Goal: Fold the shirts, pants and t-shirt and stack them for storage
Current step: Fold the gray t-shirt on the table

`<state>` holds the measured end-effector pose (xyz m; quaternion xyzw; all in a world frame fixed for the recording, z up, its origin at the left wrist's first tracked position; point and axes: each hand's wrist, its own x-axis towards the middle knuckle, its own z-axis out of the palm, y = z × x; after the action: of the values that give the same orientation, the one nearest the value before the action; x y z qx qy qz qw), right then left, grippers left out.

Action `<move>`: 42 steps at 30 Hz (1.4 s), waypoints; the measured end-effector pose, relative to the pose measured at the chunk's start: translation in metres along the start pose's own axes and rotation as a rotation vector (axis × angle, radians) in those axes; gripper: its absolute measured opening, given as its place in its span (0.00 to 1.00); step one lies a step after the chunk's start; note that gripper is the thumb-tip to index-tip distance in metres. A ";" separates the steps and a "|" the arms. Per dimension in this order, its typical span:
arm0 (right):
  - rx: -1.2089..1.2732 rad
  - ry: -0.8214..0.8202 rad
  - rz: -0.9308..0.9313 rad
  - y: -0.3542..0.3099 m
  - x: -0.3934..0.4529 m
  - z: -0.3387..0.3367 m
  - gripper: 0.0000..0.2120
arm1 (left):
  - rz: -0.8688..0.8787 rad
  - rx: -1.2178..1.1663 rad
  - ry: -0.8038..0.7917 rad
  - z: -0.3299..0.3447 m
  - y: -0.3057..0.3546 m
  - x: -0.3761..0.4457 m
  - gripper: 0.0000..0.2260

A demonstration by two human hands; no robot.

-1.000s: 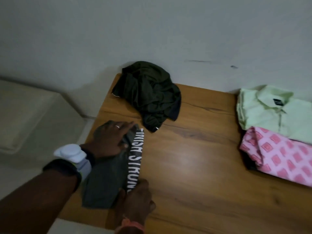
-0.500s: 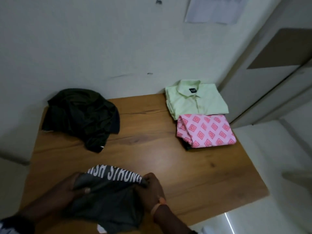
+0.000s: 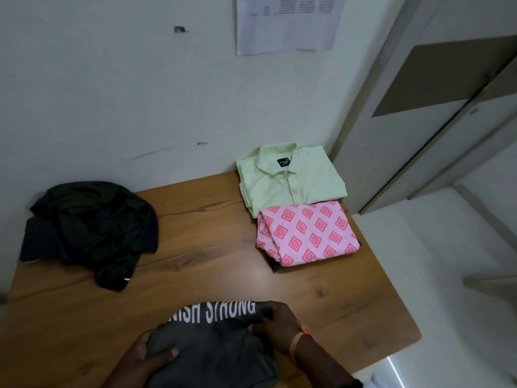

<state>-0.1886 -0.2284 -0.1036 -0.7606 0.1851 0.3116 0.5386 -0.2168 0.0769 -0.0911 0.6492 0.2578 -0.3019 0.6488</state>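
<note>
A folded dark grey t-shirt (image 3: 221, 345) with white lettering lies at the near edge of the wooden table (image 3: 212, 264). My left hand (image 3: 145, 357) grips its left side, thumb on top. My right hand (image 3: 277, 323) grips its right edge, fingers curled around the fabric. A crumpled black garment (image 3: 89, 231) lies at the table's back left. At the back right sits a folded light green shirt (image 3: 288, 180), and a folded pink patterned shirt (image 3: 305, 236) lies in front of it on something dark.
The table stands against a white wall with a paper sheet (image 3: 285, 23) taped to it. A door and frame (image 3: 436, 102) stand to the right. White floor (image 3: 436, 275) lies beyond the table's right edge.
The view swung right and then closer. Both hands turned the grey t-shirt so its lettering runs across the far edge, and they shifted it toward the table's near middle.
</note>
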 end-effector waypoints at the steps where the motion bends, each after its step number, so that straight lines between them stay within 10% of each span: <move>1: -0.007 0.013 -0.011 -0.004 0.002 -0.012 0.14 | 0.011 -0.019 -0.015 0.006 0.006 0.002 0.43; 9: -0.150 -0.012 -0.307 -0.104 -0.002 -0.155 0.15 | 0.133 0.065 -0.071 0.078 0.131 0.025 0.53; 21: -0.242 0.438 -0.731 -0.252 0.123 -0.351 0.09 | 0.830 0.373 0.112 0.184 0.366 0.169 0.17; 25: -0.559 0.446 -0.794 -0.202 0.154 -0.353 0.03 | 0.959 0.599 0.083 0.186 0.328 0.199 0.14; 29: -0.785 0.174 -0.552 -0.117 0.171 -0.341 0.26 | 0.955 1.089 -0.045 0.150 0.242 0.234 0.23; 34: -0.693 0.607 -0.807 -0.102 0.184 -0.331 0.14 | 0.997 0.824 0.185 0.166 0.221 0.227 0.12; 42: -0.946 0.478 -0.582 -0.144 0.255 -0.241 0.35 | 0.922 1.212 0.298 0.258 0.228 0.287 0.34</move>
<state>0.1545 -0.3892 -0.1198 -0.9860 -0.0736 0.0205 0.1484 0.1308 -0.2025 -0.1372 0.9661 -0.1642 0.0008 0.1990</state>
